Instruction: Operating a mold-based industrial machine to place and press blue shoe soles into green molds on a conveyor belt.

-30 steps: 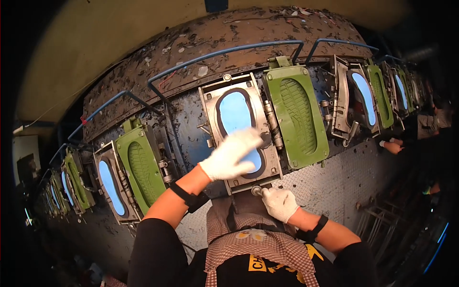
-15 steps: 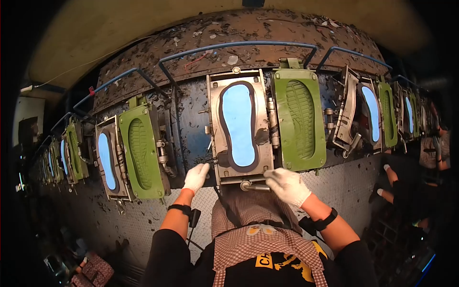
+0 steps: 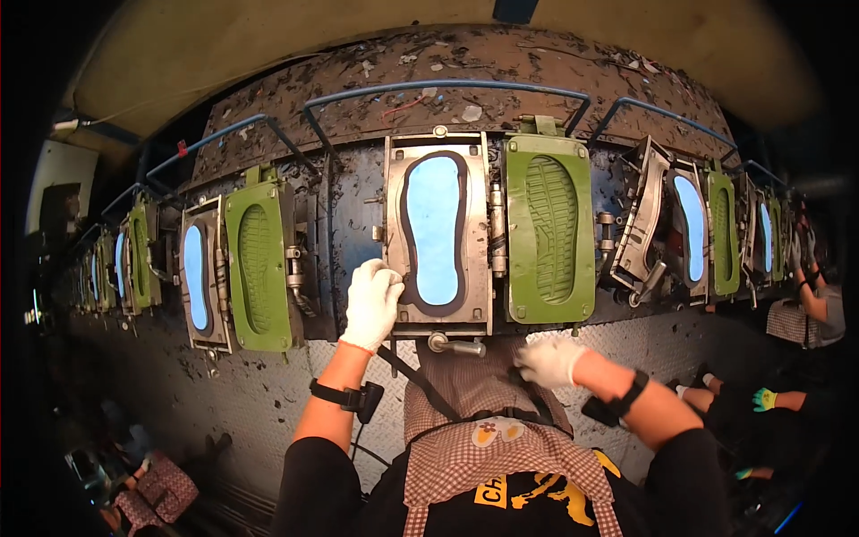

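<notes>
Left hand (image 3: 372,304) nearer, curled, hold unclear | blue sole (image 3: 436,233) ahead-right, long axis running away | right hand (image 3: 548,361) blurred, can't tell

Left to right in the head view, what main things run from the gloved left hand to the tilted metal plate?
Gloved left hand, blue insole, metal hinge, green mould, tilted metal plate.

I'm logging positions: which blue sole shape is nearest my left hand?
The central blue sole shape, in the metal mould by your left hand; the others lie farther off to either side.
</notes>
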A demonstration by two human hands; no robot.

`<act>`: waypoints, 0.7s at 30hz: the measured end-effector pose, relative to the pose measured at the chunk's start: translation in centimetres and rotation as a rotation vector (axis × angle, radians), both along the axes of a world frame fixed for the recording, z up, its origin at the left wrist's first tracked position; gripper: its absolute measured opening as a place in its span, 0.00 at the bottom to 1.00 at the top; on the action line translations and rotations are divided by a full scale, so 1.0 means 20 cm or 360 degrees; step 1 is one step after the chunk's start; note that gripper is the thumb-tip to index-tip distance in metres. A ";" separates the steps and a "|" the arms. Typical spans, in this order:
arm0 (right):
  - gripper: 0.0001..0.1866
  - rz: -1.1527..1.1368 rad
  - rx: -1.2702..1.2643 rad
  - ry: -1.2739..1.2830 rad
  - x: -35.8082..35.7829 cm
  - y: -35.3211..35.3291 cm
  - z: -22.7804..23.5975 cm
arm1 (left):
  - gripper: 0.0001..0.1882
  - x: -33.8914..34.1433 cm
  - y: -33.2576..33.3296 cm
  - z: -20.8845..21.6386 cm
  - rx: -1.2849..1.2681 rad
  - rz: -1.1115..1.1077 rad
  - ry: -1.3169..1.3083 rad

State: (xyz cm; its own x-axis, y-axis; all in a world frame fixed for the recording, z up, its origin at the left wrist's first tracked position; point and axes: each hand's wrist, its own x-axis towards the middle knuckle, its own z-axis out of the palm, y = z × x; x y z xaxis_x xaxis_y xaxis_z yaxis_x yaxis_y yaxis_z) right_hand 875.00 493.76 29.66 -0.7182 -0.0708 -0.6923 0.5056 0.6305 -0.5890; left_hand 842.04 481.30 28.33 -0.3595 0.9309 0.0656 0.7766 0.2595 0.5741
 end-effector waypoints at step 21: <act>0.26 -0.1168 -0.0083 -0.0006 1.11 0.19 0.09 | 0.09 0.02 0.08 0.26 -0.1327 0.0166 -0.1156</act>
State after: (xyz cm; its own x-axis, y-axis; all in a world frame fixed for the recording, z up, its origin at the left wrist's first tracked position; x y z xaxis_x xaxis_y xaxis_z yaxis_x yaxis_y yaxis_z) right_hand 897.30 497.63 31.42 -0.5911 0.3943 -0.7037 0.7887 0.1000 -0.6065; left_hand 842.51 482.87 33.48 -0.1376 0.5482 -0.8249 0.2785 0.8207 0.4990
